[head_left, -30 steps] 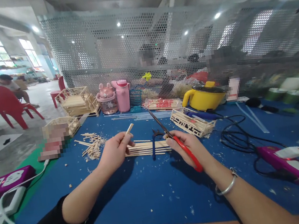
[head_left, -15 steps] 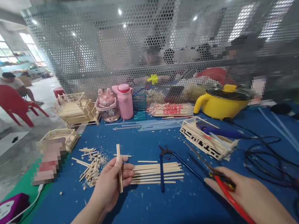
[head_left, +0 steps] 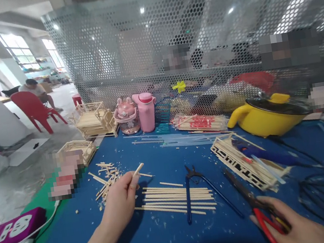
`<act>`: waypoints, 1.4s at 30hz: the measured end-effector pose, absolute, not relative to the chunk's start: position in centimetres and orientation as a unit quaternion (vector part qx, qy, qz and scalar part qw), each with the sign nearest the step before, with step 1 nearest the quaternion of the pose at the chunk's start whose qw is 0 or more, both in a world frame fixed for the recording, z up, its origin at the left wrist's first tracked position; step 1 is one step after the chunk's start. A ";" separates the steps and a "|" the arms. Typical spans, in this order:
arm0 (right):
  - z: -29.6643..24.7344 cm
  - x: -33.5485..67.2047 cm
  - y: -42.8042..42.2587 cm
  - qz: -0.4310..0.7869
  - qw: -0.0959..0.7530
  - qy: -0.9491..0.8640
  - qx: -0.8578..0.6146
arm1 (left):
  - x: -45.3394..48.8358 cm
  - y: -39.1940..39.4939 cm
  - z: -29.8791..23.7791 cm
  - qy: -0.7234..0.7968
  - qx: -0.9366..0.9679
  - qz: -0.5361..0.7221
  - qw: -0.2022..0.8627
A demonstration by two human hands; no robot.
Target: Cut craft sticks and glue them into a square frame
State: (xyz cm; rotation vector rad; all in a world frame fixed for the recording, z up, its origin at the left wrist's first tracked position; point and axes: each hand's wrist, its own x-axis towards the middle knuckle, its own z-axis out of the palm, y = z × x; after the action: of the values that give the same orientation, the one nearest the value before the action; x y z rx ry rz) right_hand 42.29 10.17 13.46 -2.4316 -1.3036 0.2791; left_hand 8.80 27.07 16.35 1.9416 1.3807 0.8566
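Observation:
My left hand (head_left: pixel 120 198) is closed around thin wooden sticks (head_left: pixel 139 168), their ends poking up past my thumb; how many I cannot tell. Under and beside it, a row of wooden sticks (head_left: pixel 173 195) lies side by side on the blue mat. Blue-handled cutting pliers (head_left: pixel 188 200) rest with one handle across that row, jaws pointing away. In my right hand (head_left: pixel 298 219), at the lower right, is a pair of red-handled scissors (head_left: pixel 263 220), its dark blades pointing up and left. A pile of short cut stick pieces (head_left: pixel 107 182) sits left of my left hand.
A small wooden frame (head_left: pixel 235 163) with sticks and a blue tool lies at right, near black cables (head_left: pixel 321 191). Behind stand a yellow pot (head_left: pixel 267 120), a pink jug (head_left: pixel 147 115) and bagged sticks (head_left: pixel 198 122). A perforated metal screen (head_left: pixel 140 55) closes the back. Purple power strip (head_left: pixel 16 230) at left.
My left hand has turned, so the sticks now point up and away instead of standing crosswise over the row. The scissors have shifted lower and right. The whole view has swung left.

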 end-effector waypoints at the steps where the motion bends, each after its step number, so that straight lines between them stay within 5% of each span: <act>1: 13.6 42.1 10.4 0.084 0.188 -0.470 -0.858 | 8.7 27.1 16.4 0.519 0.740 0.315 0.290; 5: 14.1 41.5 10.7 0.057 0.149 -0.505 -0.849 | 8.9 27.2 16.5 0.506 0.719 0.315 0.358; 14: 19.0 38.6 10.1 0.007 -0.078 -0.559 -0.826 | 9.7 26.1 16.2 0.344 0.444 0.348 0.751; 16: 20.7 36.7 10.9 -0.011 -0.045 -0.589 -0.807 | 9.6 25.7 16.4 0.329 0.459 0.309 0.766; 20: 21.5 32.1 14.1 -0.010 0.166 -0.709 -0.686 | 9.3 24.7 16.7 0.286 0.556 0.161 0.764; 25: 17.4 29.7 16.5 0.065 0.220 -0.791 -0.567 | 9.0 24.0 15.9 0.294 0.681 0.010 0.670; 33: 13.6 30.3 17.0 0.069 0.079 -0.754 -0.648 | 10.2 23.6 15.3 0.347 0.902 0.097 0.238; 42: 13.9 31.3 19.6 0.037 0.133 -0.735 -0.664 | 11.2 23.5 16.1 0.372 0.921 0.063 0.100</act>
State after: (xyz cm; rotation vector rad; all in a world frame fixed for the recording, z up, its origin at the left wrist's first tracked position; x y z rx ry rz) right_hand 31.32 19.60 13.93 -1.9261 -2.1314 0.1083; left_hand 11.24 23.48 16.14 2.7222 1.1005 0.1874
